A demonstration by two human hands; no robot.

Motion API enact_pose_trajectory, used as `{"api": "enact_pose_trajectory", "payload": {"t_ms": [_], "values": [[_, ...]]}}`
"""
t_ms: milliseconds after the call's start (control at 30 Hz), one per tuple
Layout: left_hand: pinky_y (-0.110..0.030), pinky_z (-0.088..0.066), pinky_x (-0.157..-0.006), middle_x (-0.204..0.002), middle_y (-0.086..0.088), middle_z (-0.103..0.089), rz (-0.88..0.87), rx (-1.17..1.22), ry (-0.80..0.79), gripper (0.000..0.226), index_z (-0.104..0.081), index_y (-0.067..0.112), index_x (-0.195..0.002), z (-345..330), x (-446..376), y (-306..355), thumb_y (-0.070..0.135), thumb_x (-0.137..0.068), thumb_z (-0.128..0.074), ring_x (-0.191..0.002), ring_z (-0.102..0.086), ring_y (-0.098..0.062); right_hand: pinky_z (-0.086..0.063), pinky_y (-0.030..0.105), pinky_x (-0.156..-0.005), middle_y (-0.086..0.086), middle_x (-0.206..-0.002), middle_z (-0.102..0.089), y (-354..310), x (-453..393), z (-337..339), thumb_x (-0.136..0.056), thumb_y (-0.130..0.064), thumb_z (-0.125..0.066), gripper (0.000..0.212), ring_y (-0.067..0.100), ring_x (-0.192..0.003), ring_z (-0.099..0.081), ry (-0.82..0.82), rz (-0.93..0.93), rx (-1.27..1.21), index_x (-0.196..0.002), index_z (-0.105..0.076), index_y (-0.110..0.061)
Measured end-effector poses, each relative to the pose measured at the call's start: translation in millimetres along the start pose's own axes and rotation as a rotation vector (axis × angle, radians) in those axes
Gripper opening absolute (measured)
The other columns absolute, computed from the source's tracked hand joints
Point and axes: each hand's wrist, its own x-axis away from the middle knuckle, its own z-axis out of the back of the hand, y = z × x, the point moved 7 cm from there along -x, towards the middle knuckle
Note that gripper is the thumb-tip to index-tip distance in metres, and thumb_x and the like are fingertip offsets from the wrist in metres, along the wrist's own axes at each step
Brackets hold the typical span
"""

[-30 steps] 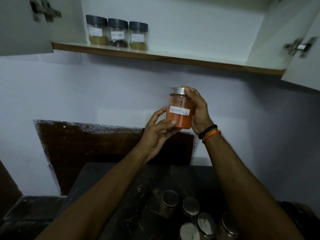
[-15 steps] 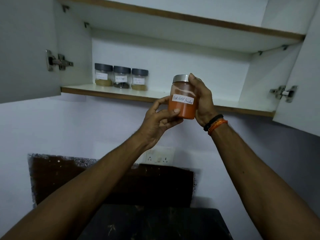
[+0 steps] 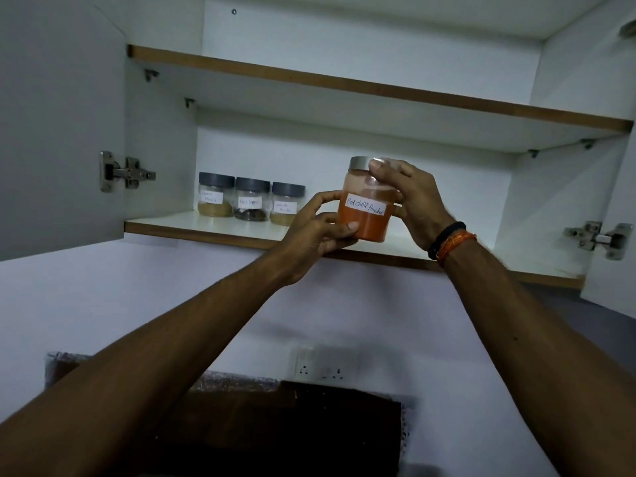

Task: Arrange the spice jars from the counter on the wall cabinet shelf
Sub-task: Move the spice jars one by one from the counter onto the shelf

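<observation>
A clear jar of red chilli powder (image 3: 365, 222) with a silver lid and a handwritten white label is held up in front of the lower shelf (image 3: 206, 226) of the open wall cabinet. My left hand (image 3: 315, 237) grips its lower left side. My right hand (image 3: 409, 201) wraps its right side, with the thumb on the lid. Three small jars with dark lids stand in a row at the shelf's left: one with tan powder (image 3: 215, 199), a black pepper jar (image 3: 252, 204) and a third with yellowish powder (image 3: 286, 208). The counter is out of view.
Both cabinet doors hang open, the left door (image 3: 58, 132) and the right door (image 3: 616, 256) with metal hinges. An upper shelf (image 3: 344, 85) spans the cabinet above. A wall socket (image 3: 321, 366) sits below on the white wall, above a dark backsplash (image 3: 275, 414).
Both hands have lifted the red chilli powder jar from chest level up to the lower shelf. My view has tilted upward, so the counter and its jars have dropped out of sight.
</observation>
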Motion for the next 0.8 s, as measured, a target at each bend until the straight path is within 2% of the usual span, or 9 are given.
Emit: {"api": "enact_pose_trajectory", "payload": {"t_ms": [33, 100, 200, 267, 333, 400, 467, 667, 800], "values": [[-0.051, -0.053, -0.100, -0.130, -0.019, -0.061, -0.014, -0.084, -0.007, 0.064, -0.046, 0.020, -0.141, 5, -3, 1, 0.011, -0.084, -0.076, -0.119, -0.063, -0.033, -0.059, 0.029, -0.077, 0.008, -0.120, -0.070, 2, -4, 1, -0.092, -0.037, -0.068, 0.044, 0.024, -0.106, -0.069, 0.012, 0.021, 0.008, -0.121, -0.064, -0.005], [-0.045, -0.056, -0.097, -0.132, -0.009, -0.063, -0.074, -0.399, 0.000, 0.068, -0.045, 0.025, -0.143, 15, -11, 7, 0.033, -0.083, -0.077, -0.120, -0.063, -0.023, -0.060, 0.030, -0.076, 0.010, -0.119, -0.070, 8, -15, 2, -0.091, -0.034, -0.070, 0.045, 0.025, -0.103, -0.070, 0.041, 0.053, 0.026, -0.116, -0.064, 0.003], [-0.040, -0.053, -0.098, -0.132, -0.001, -0.065, -0.106, -0.968, -0.086, 0.067, -0.039, 0.029, -0.149, 24, -25, 1, 0.059, -0.092, -0.057, -0.118, -0.062, -0.016, -0.060, 0.031, -0.075, 0.010, -0.120, -0.068, 22, -29, 6, -0.090, -0.031, -0.072, 0.047, 0.022, -0.098, -0.071, 0.090, 0.058, 0.063, -0.110, -0.061, 0.010], [-0.039, -0.047, -0.102, -0.132, -0.002, -0.065, -0.021, -1.267, -0.246, 0.058, -0.045, 0.025, -0.145, 29, -33, -16, 0.060, -0.100, -0.036, -0.121, -0.060, -0.020, -0.061, 0.037, -0.079, 0.010, -0.121, -0.068, 36, -37, 10, -0.089, -0.033, -0.072, 0.046, 0.023, -0.099, -0.070, 0.111, 0.028, 0.065, -0.110, -0.063, 0.007], [-0.040, -0.041, -0.108, -0.137, -0.004, -0.061, 0.111, -1.440, -0.403, 0.059, -0.051, 0.021, -0.139, 37, -39, -34, 0.059, -0.103, -0.025, -0.125, -0.055, -0.024, -0.060, 0.044, -0.085, 0.010, -0.121, -0.068, 52, -45, 13, -0.090, -0.034, -0.072, 0.044, 0.028, -0.105, -0.068, 0.125, -0.007, 0.068, -0.112, -0.065, 0.003], [-0.039, -0.031, -0.116, -0.153, -0.002, -0.047, 0.170, -1.542, -0.462, 0.066, -0.041, 0.022, -0.150, 44, -44, -43, 0.063, -0.101, -0.022, -0.139, -0.044, -0.024, -0.059, 0.047, -0.087, 0.011, -0.121, -0.068, 65, -54, 13, -0.090, -0.035, -0.072, 0.044, 0.030, -0.107, -0.067, 0.122, -0.033, 0.065, -0.113, -0.065, 0.002], [-0.039, -0.026, -0.118, -0.160, 0.001, -0.036, 0.150, -1.604, -0.476, 0.071, -0.031, 0.026, -0.155, 47, -49, -45, 0.068, -0.098, -0.021, -0.146, -0.035, -0.021, -0.058, 0.048, -0.089, 0.013, -0.121, -0.068, 78, -64, 12, -0.088, -0.036, -0.073, 0.046, 0.031, -0.108, -0.067, 0.115, -0.059, 0.065, -0.114, -0.063, 0.002], [-0.041, -0.039, -0.110, -0.150, -0.001, -0.049, 0.005, -1.681, -0.493, 0.072, -0.036, 0.028, -0.152, 49, -56, -50, 0.070, -0.097, -0.018, -0.135, -0.047, -0.022, -0.056, 0.049, -0.092, 0.012, -0.127, -0.063, 112, -100, 4, -0.090, -0.030, -0.072, 0.026, 0.033, -0.111, -0.065, 0.068, -0.141, 0.073, -0.104, -0.056, -0.014], [-0.041, -0.039, -0.108, -0.150, -0.004, -0.050, -0.020, -1.690, -0.472, 0.071, -0.038, 0.027, -0.151, 53, -61, -53, 0.069, -0.097, -0.020, -0.134, -0.049, -0.024, -0.056, 0.045, -0.088, 0.012, -0.127, -0.062, 133, -122, -14, -0.089, -0.029, -0.074, 0.031, 0.033, -0.112, -0.064, -0.005, -0.174, 0.099, -0.108, -0.054, -0.016]]}}
